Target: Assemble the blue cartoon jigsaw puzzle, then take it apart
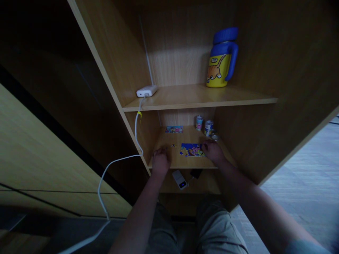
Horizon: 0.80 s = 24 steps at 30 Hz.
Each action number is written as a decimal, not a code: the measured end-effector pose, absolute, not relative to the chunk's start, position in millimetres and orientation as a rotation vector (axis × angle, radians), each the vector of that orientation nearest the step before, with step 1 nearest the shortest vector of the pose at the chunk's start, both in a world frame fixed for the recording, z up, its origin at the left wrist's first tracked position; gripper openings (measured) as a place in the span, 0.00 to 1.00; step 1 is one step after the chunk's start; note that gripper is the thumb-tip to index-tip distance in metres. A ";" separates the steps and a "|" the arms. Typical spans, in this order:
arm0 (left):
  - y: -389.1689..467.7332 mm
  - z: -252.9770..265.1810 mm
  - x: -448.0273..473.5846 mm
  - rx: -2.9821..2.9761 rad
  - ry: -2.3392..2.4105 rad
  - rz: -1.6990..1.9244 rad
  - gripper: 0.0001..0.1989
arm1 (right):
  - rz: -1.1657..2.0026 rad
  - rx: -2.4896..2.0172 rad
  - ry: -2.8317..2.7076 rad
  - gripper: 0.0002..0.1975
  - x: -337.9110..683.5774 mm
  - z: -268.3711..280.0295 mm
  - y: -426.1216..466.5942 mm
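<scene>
Jigsaw puzzle looks mostly joined, beside right fingers; loose pieces remain near left fingers (both curled; holding anything, can't tell).

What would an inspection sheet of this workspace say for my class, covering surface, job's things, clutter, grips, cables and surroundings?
Surface: wooden shelf, inside a cabinet.
Job's things: jigsaw, apparently part-built; loose pieces to its left; picture card behind.
Clutter: two printed cans, back right.
Grips: left grip at the front left; right grip at the jigsaw's right edge; contents unclear.
Cables: white cable hanging from the white device above.
Surroundings: blue-and-yellow mug, upper shelf; lit-display device, below.
</scene>
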<state>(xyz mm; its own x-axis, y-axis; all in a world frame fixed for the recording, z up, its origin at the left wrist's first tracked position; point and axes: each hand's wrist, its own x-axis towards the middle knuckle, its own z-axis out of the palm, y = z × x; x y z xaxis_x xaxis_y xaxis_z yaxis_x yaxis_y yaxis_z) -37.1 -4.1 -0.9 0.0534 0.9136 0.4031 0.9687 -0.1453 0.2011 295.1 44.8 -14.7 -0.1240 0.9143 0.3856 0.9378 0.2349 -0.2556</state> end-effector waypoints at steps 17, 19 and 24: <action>56.1 -4.5 -53.0 -2.138 -2.091 -0.673 0.16 | -0.019 -1.664 -2.045 0.14 292.4 -10.5 43.8; 57.9 -6.3 -54.4 -2.123 -2.079 -0.643 0.16 | -0.023 -1.656 -2.042 0.14 292.4 -11.2 43.6; 62.4 -8.0 -59.0 -2.204 -2.072 -0.629 0.19 | -0.022 -1.652 -2.067 0.13 291.7 -9.4 42.1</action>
